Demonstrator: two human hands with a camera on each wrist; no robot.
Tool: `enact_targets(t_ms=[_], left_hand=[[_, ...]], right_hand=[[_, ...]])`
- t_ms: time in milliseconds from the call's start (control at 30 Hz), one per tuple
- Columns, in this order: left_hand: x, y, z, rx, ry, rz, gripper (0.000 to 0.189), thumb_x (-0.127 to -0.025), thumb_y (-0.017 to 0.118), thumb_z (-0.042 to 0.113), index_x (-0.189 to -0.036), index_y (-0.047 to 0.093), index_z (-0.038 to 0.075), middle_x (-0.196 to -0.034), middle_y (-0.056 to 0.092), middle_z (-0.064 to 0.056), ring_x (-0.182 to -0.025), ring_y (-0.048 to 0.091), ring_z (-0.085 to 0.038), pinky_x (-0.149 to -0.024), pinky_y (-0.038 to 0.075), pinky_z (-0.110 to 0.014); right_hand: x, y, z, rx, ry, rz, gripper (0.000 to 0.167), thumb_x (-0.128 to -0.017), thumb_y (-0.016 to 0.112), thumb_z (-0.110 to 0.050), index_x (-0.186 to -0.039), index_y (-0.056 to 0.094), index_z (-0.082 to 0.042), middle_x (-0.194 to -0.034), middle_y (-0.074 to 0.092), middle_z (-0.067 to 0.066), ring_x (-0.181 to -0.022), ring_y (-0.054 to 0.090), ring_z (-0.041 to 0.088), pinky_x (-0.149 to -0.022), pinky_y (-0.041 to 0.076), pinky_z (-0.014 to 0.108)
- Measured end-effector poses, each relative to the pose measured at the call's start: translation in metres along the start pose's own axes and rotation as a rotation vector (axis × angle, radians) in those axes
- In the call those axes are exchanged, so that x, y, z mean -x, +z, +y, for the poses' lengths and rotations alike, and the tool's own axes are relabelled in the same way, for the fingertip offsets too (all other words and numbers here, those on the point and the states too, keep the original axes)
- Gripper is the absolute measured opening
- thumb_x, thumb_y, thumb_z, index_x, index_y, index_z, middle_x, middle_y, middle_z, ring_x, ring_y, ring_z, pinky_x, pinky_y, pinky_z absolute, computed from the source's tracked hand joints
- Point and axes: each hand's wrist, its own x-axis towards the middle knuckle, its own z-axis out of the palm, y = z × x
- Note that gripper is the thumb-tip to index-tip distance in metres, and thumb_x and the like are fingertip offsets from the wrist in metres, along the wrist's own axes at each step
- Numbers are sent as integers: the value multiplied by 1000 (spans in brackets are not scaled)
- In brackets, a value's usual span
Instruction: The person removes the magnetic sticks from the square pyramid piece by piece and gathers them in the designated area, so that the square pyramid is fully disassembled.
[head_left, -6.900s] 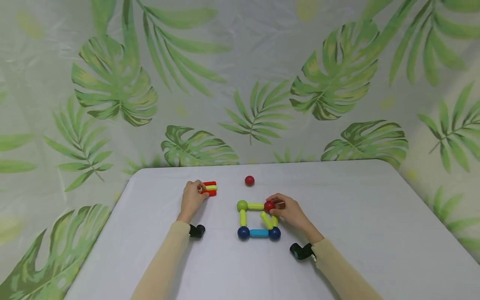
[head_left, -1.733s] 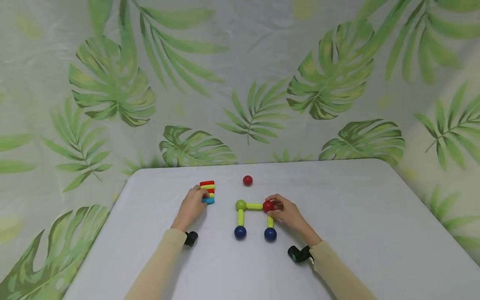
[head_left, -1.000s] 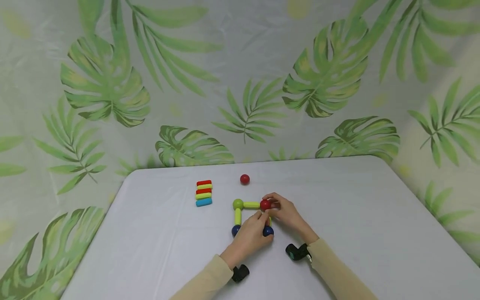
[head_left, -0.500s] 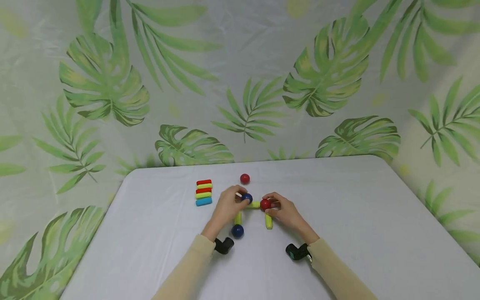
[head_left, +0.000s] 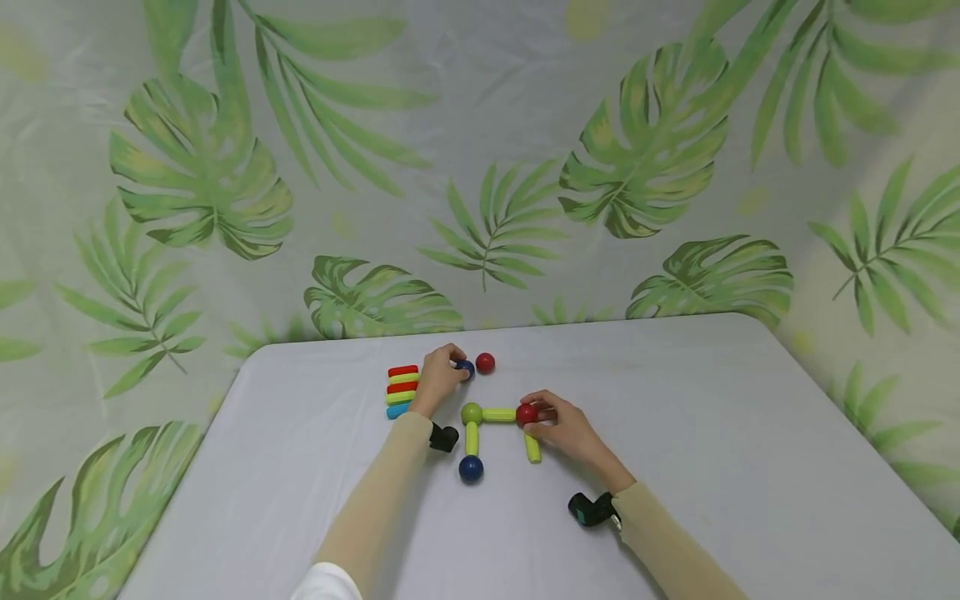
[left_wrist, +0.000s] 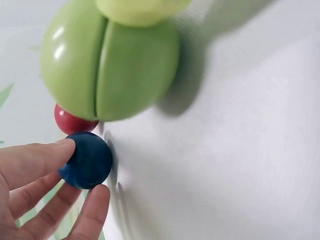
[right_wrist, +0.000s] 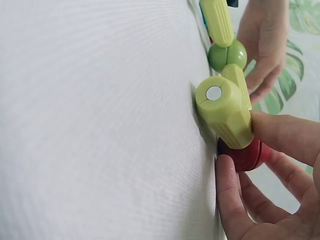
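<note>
In the head view my left hand pinches a dark blue ball at the back of the table, just left of a loose red ball. The left wrist view shows thumb and fingers around that blue ball. My right hand grips another red ball, the corner of a magnetic rod-and-ball frame. From it one yellow-green rod runs left to a green ball, and a second rod points toward me, its metal-tipped end free. A third rod joins the green ball to a second blue ball.
Left of my left hand, red, yellow-green and blue rods lie stacked in a row, their right ends close to the hand. The white table meets a leaf-patterned backdrop at its far edge.
The blue rod went from the frame's front to the row at left, and a yellow-green rod left the frame too. My left hand then pulled off the right blue ball and carried it back beside the red ball.
</note>
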Motion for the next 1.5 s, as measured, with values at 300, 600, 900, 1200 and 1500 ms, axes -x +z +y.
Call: enact_targets(t_ms=[300,600,900,1200,1500], left_hand=[[-8,3,-6,13,35,-14,23,-88,66,0,-111,62,-1,-114,61,-15,-98,56,-28,-90,48,-37],[18,-1,9,-58,219,-23,25,-87,67,2,-111,61,2,-111,56,-16,-99,54,-30,-89,47,-39],[105,41,45,-148,308,-280,24,-84,75,20,-83,55,7,-67,48,3,-58,44,-8,-50,36,-19],[115,71,44,-263,256,-111,47,-80,78,20,-114,54,-4,-87,56,-9,-62,50,-16,-52,41,-24],[121,52,41,-197,322,-128,31,-73,75,0,-89,49,7,-73,45,2,-62,44,-11,-54,37,-21]], right_hand=[[1,-1,-1,2,-8,-1,35,-86,71,-9,-119,60,-12,-119,60,9,-104,56,26,-89,48,42],[0,-1,1,-5,-14,-10,34,-87,71,-10,-119,60,-13,-120,60,9,-104,57,26,-90,47,43],[-1,-4,1,-27,-58,-25,32,-88,69,-9,-119,60,-11,-118,60,13,-104,57,30,-86,49,44],[-4,-2,1,-33,-74,-27,29,-89,68,-13,-117,60,-9,-116,61,13,-101,58,29,-87,48,44],[-3,-4,0,-27,-63,-12,26,-89,65,-6,-115,60,-9,-116,61,14,-103,59,31,-87,49,45]])
